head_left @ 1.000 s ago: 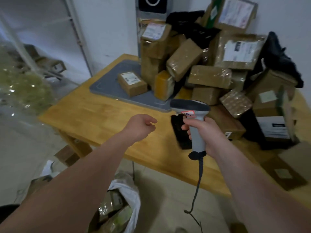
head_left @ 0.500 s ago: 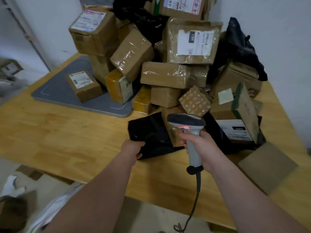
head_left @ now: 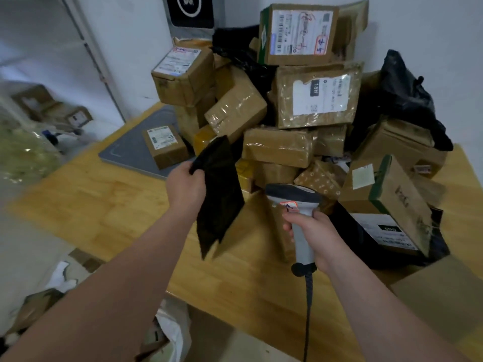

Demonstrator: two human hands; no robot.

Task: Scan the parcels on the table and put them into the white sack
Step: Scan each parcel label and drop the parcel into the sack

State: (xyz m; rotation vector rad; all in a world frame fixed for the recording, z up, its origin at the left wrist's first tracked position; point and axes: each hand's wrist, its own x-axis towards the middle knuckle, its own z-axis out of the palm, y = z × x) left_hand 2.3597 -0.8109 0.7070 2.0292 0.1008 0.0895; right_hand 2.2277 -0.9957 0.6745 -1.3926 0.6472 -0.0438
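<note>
My left hand (head_left: 184, 185) grips the upper corner of a flat black plastic parcel (head_left: 219, 194), lifted off the wooden table (head_left: 104, 205) and hanging on edge. My right hand (head_left: 312, 237) holds a grey handheld scanner (head_left: 294, 202) by its handle, head pointing toward the pile, just right of the black parcel. A tall heap of brown taped boxes (head_left: 279, 150) and black bags (head_left: 407, 100) fills the back right of the table. The white sack (head_left: 172, 333) shows below the table's front edge, with parcels inside.
A grey pad (head_left: 125, 150) at the table's back left carries one small labelled box (head_left: 164, 145). A flat brown parcel (head_left: 444, 296) lies at the front right corner. Boxes and clutter sit on the floor at the left. A white wall stands behind the pile.
My left hand went from empty to grasping the black parcel and has raised it off the table, turning it upright. The scanner hand stayed roughly in place.
</note>
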